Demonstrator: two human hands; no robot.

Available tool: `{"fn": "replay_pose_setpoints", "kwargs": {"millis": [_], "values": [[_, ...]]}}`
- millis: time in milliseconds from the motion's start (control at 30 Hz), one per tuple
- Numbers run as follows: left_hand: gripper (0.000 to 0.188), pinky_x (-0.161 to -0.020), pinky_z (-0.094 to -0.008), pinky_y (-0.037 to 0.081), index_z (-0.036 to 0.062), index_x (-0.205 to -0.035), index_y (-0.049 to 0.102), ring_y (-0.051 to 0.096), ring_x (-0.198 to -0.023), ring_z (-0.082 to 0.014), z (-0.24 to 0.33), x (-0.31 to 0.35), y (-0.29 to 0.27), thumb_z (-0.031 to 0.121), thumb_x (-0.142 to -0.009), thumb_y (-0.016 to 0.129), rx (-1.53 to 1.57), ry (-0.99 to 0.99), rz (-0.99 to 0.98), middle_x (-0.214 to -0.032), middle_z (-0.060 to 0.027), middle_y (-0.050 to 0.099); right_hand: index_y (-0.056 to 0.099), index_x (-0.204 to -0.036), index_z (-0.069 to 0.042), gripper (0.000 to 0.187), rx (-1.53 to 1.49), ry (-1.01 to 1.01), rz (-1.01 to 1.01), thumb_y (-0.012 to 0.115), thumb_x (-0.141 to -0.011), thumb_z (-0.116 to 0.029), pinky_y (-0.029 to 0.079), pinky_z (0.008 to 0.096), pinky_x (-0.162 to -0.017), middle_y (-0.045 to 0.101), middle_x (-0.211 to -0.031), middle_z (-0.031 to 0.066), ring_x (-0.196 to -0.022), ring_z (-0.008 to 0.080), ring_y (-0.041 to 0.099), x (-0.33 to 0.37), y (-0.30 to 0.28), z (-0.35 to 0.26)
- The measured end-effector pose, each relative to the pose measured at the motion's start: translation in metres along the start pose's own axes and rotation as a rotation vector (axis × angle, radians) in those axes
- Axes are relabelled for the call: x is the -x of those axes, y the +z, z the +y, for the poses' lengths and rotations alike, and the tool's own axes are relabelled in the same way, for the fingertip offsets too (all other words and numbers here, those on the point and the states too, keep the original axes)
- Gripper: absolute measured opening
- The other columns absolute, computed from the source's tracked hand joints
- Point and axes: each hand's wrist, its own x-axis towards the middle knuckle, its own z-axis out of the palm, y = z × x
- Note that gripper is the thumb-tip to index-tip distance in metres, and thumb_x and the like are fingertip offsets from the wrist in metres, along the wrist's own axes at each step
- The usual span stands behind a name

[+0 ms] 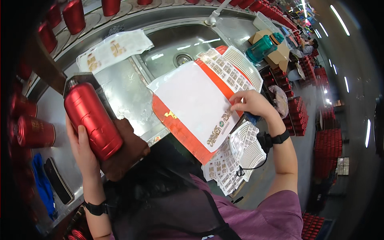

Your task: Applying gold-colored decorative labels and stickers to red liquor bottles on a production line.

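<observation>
A shiny red metal bottle (93, 120) lies tilted at the left, its neck up against a metal bracket (86, 78) and its base over a brown cloth (126, 150). My left hand (83, 150) grips its left side, thumb along the body. On an orange-red board (182, 134) rests a white sheet (190, 100) with gold printed lettering near its lower right corner. At that sheet's right edge my right hand (254, 104) is pinched closed; whatever lies between its fingertips is too small to make out. Printed decal sheets (228, 72) overlap the board's far side.
A metal sink (176, 42) with a drain is beyond the board. More printed sheets lie at the back left (114, 50) and below my right hand (228, 168). A teal bottle (262, 48) stands by a cardboard box (280, 56). Red cups (74, 18) line the far left; a phone (58, 180) lies near.
</observation>
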Motion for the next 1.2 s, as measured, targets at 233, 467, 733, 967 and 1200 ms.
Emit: {"fn": "replay_pose_setpoints", "kwargs": {"millis": [233,467,733,967,1200], "values": [[0.054,-0.118,-0.0389,0.024,-0.001,-0.153,0.028,0.032,-0.144,-0.028,-0.003,0.03,-0.036,0.024,-0.105,0.039,-0.012,-0.031,0.049,-0.156,-0.0176,0.031,0.075,-0.091,-0.001,0.031,-0.228,0.323,0.346,0.071,-0.086,-0.031,0.045,0.0282,-0.061,0.071,-0.072,0.0017,-0.062,0.0082,0.057,0.032,-0.042,0.079],[0.053,-0.119,-0.0465,0.029,-0.0113,-0.146,0.03,0.038,-0.141,-0.0349,0.004,0.04,-0.057,0.023,-0.106,0.037,-0.041,0.132,-0.022,-0.153,-0.021,0.034,0.075,-0.089,0.0,0.023,-0.393,0.736,0.005,0.075,-0.083,-0.022,0.051,0.0315,-0.065,0.073,-0.076,0.007,-0.066,0.0124,0.064,0.169,0.107,0.217],[0.054,-0.119,-0.0467,0.031,-0.0116,-0.142,0.038,0.041,-0.139,-0.0337,0.029,0.06,-0.06,0.028,-0.106,0.035,-0.226,0.244,0.057,-0.148,-0.0217,0.041,0.076,-0.093,-0.003,0.033,-0.471,0.862,-0.344,0.076,-0.081,-0.034,0.053,0.032,-0.064,0.074,-0.081,0.0091,-0.066,0.0174,0.069,0.259,0.359,0.186],[0.053,-0.119,-0.0467,0.031,-0.012,-0.141,0.039,0.041,-0.138,-0.0324,0.033,0.075,-0.058,0.027,-0.106,0.036,-0.249,0.282,0.038,-0.147,-0.023,0.042,0.069,-0.097,0.007,0.044,-0.392,1.046,-0.292,0.077,-0.08,-0.034,0.056,0.0411,-0.071,0.072,-0.09,0.0185,-0.081,0.0291,0.069,0.341,0.443,0.179],[0.053,-0.118,-0.0465,0.031,-0.0117,-0.14,0.041,0.041,-0.138,-0.0317,0.03,0.081,-0.063,0.028,-0.106,0.036,-0.249,0.279,0.036,-0.147,-0.0223,0.043,0.068,-0.086,0.009,0.03,-1.132,1.435,0.55,0.08,-0.078,-0.017,0.05,0.0389,-0.054,0.068,-0.071,0.013,-0.065,0.025,0.068,0.344,0.442,0.14]]}}
